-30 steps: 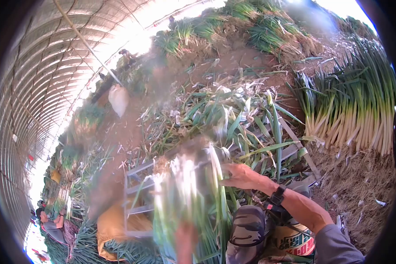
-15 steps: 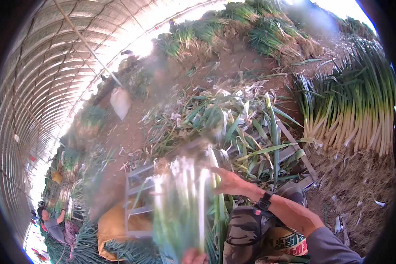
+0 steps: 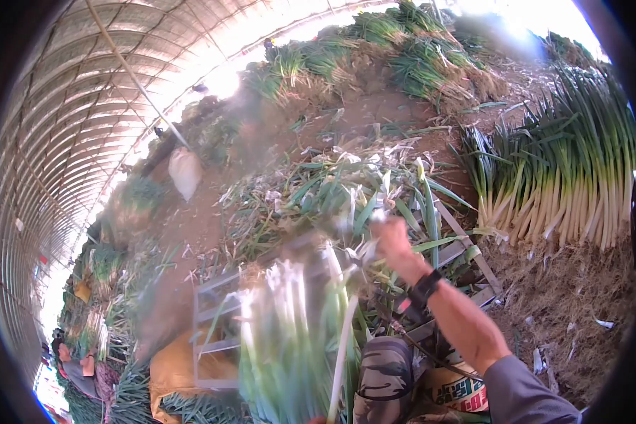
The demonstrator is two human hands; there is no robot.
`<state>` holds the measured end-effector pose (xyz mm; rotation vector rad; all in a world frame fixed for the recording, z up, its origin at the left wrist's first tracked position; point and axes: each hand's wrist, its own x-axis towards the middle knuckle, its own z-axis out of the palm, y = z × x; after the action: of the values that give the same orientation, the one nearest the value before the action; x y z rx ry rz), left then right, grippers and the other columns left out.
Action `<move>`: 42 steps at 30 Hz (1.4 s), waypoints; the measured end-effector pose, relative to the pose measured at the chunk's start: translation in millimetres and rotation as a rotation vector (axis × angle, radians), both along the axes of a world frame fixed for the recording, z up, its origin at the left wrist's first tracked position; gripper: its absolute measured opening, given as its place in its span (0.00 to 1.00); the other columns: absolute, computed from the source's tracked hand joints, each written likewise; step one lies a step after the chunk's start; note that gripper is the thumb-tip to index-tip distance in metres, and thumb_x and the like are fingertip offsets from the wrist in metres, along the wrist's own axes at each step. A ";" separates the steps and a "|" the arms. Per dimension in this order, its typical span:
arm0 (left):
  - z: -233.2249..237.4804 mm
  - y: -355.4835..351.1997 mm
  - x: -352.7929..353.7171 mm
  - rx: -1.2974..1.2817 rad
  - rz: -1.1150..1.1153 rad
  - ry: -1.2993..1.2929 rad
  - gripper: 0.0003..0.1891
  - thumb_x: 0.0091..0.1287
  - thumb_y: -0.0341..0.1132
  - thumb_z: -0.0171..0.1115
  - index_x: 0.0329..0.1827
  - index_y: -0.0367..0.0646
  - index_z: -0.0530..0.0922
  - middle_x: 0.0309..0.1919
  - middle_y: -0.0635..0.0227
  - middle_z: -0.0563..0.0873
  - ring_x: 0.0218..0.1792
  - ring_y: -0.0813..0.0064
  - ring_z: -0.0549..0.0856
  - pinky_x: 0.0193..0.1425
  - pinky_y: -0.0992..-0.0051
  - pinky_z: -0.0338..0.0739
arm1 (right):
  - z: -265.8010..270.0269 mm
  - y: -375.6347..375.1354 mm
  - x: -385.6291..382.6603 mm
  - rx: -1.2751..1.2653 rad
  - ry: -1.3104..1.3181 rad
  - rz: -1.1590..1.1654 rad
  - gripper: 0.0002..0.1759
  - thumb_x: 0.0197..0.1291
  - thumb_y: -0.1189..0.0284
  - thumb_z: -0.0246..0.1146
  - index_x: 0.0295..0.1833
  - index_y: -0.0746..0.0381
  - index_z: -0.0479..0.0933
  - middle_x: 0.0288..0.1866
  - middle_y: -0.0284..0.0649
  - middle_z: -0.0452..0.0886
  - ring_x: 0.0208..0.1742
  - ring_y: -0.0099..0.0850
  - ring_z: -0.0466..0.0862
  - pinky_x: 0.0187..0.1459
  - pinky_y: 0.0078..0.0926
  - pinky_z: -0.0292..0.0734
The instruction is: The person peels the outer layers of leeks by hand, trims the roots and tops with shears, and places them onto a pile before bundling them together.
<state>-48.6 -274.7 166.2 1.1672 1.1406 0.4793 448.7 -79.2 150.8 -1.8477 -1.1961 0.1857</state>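
My right hand, blurred, reaches over the heap of loose leaves. Its fingers look curled together, with a pale blur at their tips that I cannot make out. Only a sliver of my left hand shows at the bottom edge, its fingers hidden. Just above it a single pale leek slants beside a bunch of leeks, which lies white ends up the view on a metal frame.
Trimmed leeks stand in a row at the right, roots down. A yellow sack lies at lower left, near a co-worker. A white sack and green bundles are farther off. A printed bag sits by my knee.
My right hand has moved up and to the right, away from the leeks, and its fingers have closed. My left hand has dropped almost out of view. The single pale leek now slants away from the bunch.
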 end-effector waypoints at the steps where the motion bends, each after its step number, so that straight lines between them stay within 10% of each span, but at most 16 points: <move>1: 6.2 -3.5 -2.0 -0.012 0.016 -0.011 0.23 0.74 0.42 0.65 0.63 0.33 0.73 0.28 0.75 0.75 0.20 0.86 0.67 0.23 0.78 0.63 | 30.1 -16.1 16.5 0.156 0.261 -0.050 0.13 0.57 0.70 0.67 0.47 0.63 0.79 0.37 0.47 0.84 0.27 0.33 0.84 0.27 0.32 0.78; 2: 9.5 -5.6 -3.3 -0.024 0.036 -0.024 0.24 0.73 0.41 0.65 0.63 0.33 0.73 0.28 0.75 0.75 0.20 0.85 0.67 0.23 0.78 0.64 | 47.0 -20.5 22.7 0.332 1.106 -0.089 0.22 0.54 0.70 0.68 0.56 0.62 0.79 0.42 0.50 0.85 0.31 0.36 0.87 0.30 0.31 0.80; 5: 10.3 8.5 -6.9 -0.138 0.038 -0.134 0.23 0.73 0.41 0.66 0.63 0.35 0.73 0.27 0.75 0.74 0.20 0.85 0.67 0.23 0.78 0.63 | 46.2 -29.2 48.4 -0.217 -0.191 0.055 0.22 0.54 0.71 0.68 0.55 0.65 0.78 0.44 0.48 0.84 0.33 0.39 0.87 0.31 0.35 0.83; 8: 36.3 14.1 14.9 -0.095 0.121 -0.118 0.20 0.74 0.40 0.65 0.61 0.37 0.74 0.27 0.76 0.74 0.20 0.86 0.66 0.23 0.78 0.62 | 76.1 -70.8 7.8 -0.398 -0.537 0.249 0.21 0.57 0.72 0.66 0.57 0.66 0.77 0.54 0.51 0.82 0.36 0.41 0.88 0.32 0.37 0.85; 9: 34.2 14.7 16.1 -0.101 0.096 -0.148 0.20 0.74 0.40 0.65 0.61 0.37 0.74 0.27 0.77 0.74 0.20 0.86 0.66 0.23 0.79 0.62 | 53.6 -65.7 0.4 -0.081 -0.627 0.389 0.33 0.59 0.68 0.67 0.69 0.65 0.66 0.62 0.52 0.77 0.39 0.42 0.88 0.35 0.40 0.86; 11: 31.6 18.8 15.0 -0.116 0.037 -0.196 0.19 0.74 0.39 0.64 0.61 0.39 0.74 0.27 0.77 0.74 0.20 0.86 0.67 0.23 0.79 0.62 | 48.1 -71.9 -26.1 0.233 -0.619 0.542 0.29 0.59 0.69 0.67 0.65 0.65 0.69 0.69 0.55 0.72 0.38 0.40 0.88 0.32 0.35 0.85; 16: 15.7 10.3 20.0 -0.065 -0.071 0.027 0.17 0.76 0.40 0.62 0.61 0.40 0.75 0.27 0.79 0.72 0.20 0.87 0.66 0.23 0.80 0.62 | 62.4 -75.4 -76.5 0.095 -0.663 0.582 0.08 0.57 0.73 0.67 0.39 0.67 0.83 0.60 0.50 0.79 0.32 0.36 0.87 0.26 0.25 0.82; 22: 49.6 -14.0 0.9 -0.159 0.012 0.154 0.16 0.76 0.42 0.62 0.56 0.39 0.77 0.24 0.79 0.73 0.19 0.87 0.68 0.24 0.80 0.63 | 33.8 -52.0 -9.4 -0.137 -0.564 0.182 0.08 0.59 0.72 0.64 0.42 0.62 0.82 0.37 0.49 0.85 0.34 0.47 0.88 0.30 0.41 0.83; 28: 86.5 5.3 -49.0 -0.073 0.367 0.116 0.13 0.74 0.40 0.62 0.43 0.37 0.81 0.23 0.73 0.79 0.18 0.78 0.75 0.25 0.73 0.70 | 37.6 -69.5 -15.4 -0.294 -0.528 0.219 0.10 0.59 0.72 0.60 0.42 0.65 0.81 0.42 0.52 0.86 0.44 0.48 0.88 0.46 0.47 0.84; 30: 93.4 23.8 -75.0 0.055 0.372 0.131 0.12 0.71 0.31 0.57 0.52 0.32 0.77 0.26 0.64 0.80 0.18 0.76 0.77 0.19 0.76 0.71 | 46.0 -65.8 -31.6 -0.254 -0.534 0.351 0.11 0.59 0.71 0.61 0.44 0.65 0.81 0.42 0.52 0.85 0.46 0.48 0.87 0.48 0.47 0.83; 38: 193.7 57.9 -211.9 0.438 0.643 0.605 0.10 0.76 0.34 0.56 0.55 0.45 0.80 0.25 0.74 0.79 0.17 0.83 0.74 0.19 0.78 0.69 | 64.7 -67.1 -79.4 -0.051 -0.348 0.622 0.18 0.58 0.68 0.66 0.50 0.67 0.78 0.41 0.53 0.83 0.46 0.52 0.84 0.49 0.45 0.80; 40: 207.6 48.0 -245.2 0.548 0.613 1.102 0.09 0.75 0.36 0.59 0.52 0.43 0.81 0.24 0.72 0.79 0.18 0.84 0.74 0.19 0.77 0.67 | 71.6 -78.1 -89.6 -0.063 -0.251 0.644 0.17 0.57 0.70 0.69 0.49 0.68 0.77 0.40 0.52 0.82 0.46 0.52 0.83 0.49 0.46 0.78; 42: 205.8 27.3 -292.1 0.803 0.299 1.594 0.09 0.73 0.35 0.61 0.48 0.37 0.79 0.26 0.56 0.84 0.24 0.63 0.84 0.27 0.60 0.74 | 64.1 -86.1 -91.6 -0.129 -0.225 0.651 0.17 0.57 0.70 0.70 0.48 0.68 0.77 0.39 0.52 0.82 0.45 0.53 0.83 0.49 0.47 0.77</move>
<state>-340.7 -247.4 372.0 2.1927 2.6492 0.1219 357.1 -165.4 214.9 -1.5528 -1.9593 0.4300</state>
